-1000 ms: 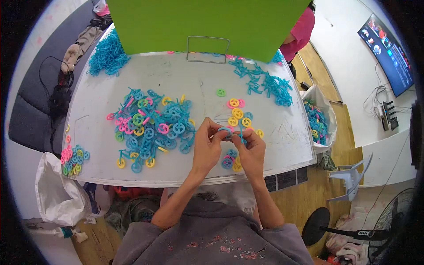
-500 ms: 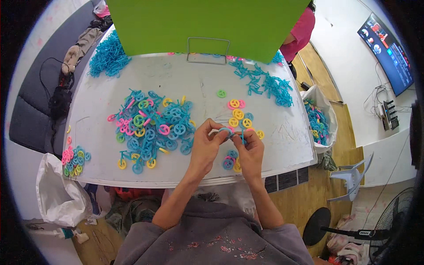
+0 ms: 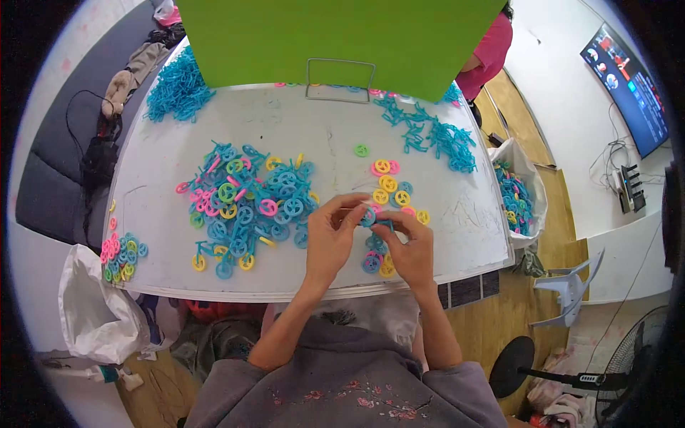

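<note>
Above the right-middle of the white table [image 3: 300, 135], my left hand [image 3: 331, 234] pinches a small blue plastic wheel [image 3: 367, 217] by its edge. My right hand [image 3: 412, 246] is closed on a thin teal plastic piece [image 3: 388, 224] whose end meets the wheel; fingers partly hide the joint. Just beyond my hands lie loose yellow wheels [image 3: 387, 183], with pink and blue ones among them. More blue wheels [image 3: 371, 264] sit close by my right wrist. Left of my hands spreads a mixed heap of teal pieces with wheels [image 3: 246, 203].
A green panel [image 3: 335, 43] stands across the far side, with a wire frame [image 3: 341, 98] before it. Teal pieces are heaped far left [image 3: 178, 89] and far right [image 3: 453, 146]. Small wheels [image 3: 121, 257] lie at the left corner. Sacks [image 3: 89, 307] flank the table; a person's pink sleeve [image 3: 491, 50] shows behind.
The blue wheel has tipped to show its face more, and my fingers have shifted around it and the teal piece. The view has moved slightly.
</note>
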Demonstrator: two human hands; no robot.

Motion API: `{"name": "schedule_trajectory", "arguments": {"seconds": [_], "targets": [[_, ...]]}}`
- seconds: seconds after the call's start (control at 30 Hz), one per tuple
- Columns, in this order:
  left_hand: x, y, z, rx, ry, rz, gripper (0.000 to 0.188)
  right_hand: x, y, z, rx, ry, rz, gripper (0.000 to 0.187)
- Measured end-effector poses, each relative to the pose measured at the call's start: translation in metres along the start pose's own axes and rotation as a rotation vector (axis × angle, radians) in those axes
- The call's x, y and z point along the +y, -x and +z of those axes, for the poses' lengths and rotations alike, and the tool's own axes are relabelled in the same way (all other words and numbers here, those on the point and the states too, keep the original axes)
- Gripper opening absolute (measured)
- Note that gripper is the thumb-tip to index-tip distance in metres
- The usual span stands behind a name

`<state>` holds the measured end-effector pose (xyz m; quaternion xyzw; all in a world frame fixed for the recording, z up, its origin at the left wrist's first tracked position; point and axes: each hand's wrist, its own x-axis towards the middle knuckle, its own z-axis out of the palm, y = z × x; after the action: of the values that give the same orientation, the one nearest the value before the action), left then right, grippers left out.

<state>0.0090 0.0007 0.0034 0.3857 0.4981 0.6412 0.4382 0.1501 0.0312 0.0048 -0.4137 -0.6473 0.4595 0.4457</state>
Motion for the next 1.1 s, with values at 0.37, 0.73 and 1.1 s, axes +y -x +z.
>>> {"name": "schedule_trajectory", "arguments": {"seconds": [0.37,0.73,1.1], "targets": [[0.0,0.007,0.005,0.097,-0.039,0.008,0.013,0.005,-0.003,-0.002,0.01,0.373,-0.222,0.016],[-0.009,0.006,0.012,0.109,0.054,0.053,0.014,0.012,0.001,0.009,0.082,0.013,0.111,0.012],[-0.009,0.008,0.009,0.194,-0.211,0.124,0.008,0.003,0.002,0.013,0.149,0.189,-0.047,0.014]]}}
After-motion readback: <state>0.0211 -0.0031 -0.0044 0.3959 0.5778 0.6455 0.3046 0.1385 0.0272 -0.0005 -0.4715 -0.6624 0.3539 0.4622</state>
